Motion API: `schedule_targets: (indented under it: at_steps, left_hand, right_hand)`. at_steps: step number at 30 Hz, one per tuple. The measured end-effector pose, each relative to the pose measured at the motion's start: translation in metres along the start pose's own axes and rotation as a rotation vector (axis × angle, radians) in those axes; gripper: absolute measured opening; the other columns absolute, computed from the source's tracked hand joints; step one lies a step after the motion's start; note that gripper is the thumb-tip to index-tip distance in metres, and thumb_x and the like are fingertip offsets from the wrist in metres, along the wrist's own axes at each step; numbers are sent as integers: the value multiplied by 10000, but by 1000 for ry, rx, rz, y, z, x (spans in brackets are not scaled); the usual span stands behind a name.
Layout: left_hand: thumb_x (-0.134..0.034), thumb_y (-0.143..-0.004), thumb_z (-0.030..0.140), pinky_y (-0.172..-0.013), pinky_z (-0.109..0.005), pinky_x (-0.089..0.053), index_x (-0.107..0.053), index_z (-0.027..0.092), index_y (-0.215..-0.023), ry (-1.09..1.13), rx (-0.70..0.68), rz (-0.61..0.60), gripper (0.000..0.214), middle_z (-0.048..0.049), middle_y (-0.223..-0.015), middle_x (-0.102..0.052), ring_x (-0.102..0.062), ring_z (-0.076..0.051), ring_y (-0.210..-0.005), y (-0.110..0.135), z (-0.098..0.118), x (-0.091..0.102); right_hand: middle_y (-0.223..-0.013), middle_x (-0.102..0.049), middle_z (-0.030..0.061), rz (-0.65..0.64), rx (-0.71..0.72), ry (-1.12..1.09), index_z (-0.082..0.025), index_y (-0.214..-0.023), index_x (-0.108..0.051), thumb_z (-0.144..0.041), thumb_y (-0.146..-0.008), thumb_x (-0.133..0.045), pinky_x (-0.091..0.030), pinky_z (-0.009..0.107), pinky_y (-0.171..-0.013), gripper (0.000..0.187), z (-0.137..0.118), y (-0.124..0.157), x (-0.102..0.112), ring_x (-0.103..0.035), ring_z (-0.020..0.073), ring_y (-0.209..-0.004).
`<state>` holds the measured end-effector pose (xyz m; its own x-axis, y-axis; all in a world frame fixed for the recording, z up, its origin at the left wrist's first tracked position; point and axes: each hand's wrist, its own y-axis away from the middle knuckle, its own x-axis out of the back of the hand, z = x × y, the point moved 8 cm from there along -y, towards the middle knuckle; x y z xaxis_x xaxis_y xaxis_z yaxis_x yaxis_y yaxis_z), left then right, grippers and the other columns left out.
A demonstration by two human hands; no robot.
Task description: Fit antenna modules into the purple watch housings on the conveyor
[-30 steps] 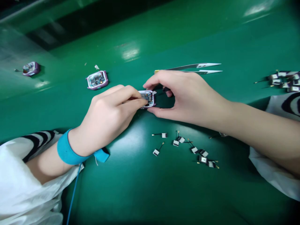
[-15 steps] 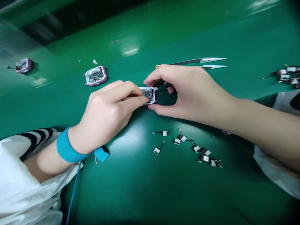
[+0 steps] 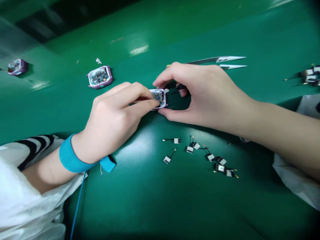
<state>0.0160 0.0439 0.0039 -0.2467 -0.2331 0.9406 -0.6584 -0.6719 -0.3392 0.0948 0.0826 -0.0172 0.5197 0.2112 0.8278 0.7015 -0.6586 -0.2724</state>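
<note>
A small purple-rimmed device case with an exposed circuit board [image 3: 160,97] lies on the green table between my hands. My left hand [image 3: 117,116] comes in from the left, fingers pinched together with the tips on the board. My right hand [image 3: 202,96] curls round the case from the right, thumb under its near edge and forefinger over its far edge. A blue strap [image 3: 68,155] with a cord circles my left wrist.
Tweezers [image 3: 220,61] lie just beyond my right hand. A second open purple case [image 3: 99,77] sits at the left, a third [image 3: 16,66] at the far left. Several small white parts with wire leads [image 3: 200,153] lie scattered nearer me, more [image 3: 308,75] at the far right.
The view has drifted, so everything sits slightly higher in the picture. Both hands stay on the case, with my left fingertips shifted a little over the board.
</note>
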Motion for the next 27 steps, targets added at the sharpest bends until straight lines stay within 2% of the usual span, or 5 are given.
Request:
schedule_targets:
  at_steps: [13, 21, 27]
  left_hand:
    - [-475, -840, 139, -633, -254, -464, -642, 135, -838, 14, 3, 25, 167, -34, -843, -643, -575, -144, -758, -2, 0, 1]
    - [-470, -853, 179, -632, -225, -468, -634, 186, -836, 12, 40, 7, 164, 29, -823, -632, -575, -108, -757, -3, -2, -1]
    - [-464, -856, 186, -646, -231, -475, -630, 172, -833, 15, 41, 8, 168, 17, -827, -636, -578, -118, -770, -3, -3, -3]
  right_hand:
    - [-895, -580, -10, 4, -19, -19, -172, -948, -502, -247, -692, -575, -386, 244, -623, 277, 1, 0, 1, -523, 110, -748]
    - [-907, -578, -8, -2, -30, -17, -177, -953, -502, -262, -696, -576, -377, 244, -615, 280, 2, 0, 0, -518, 111, -735]
    - [-922, -583, 7, -4, -28, 3, -162, -968, -503, -268, -698, -576, -386, 250, -617, 299, 2, 0, 0, -520, 117, -741]
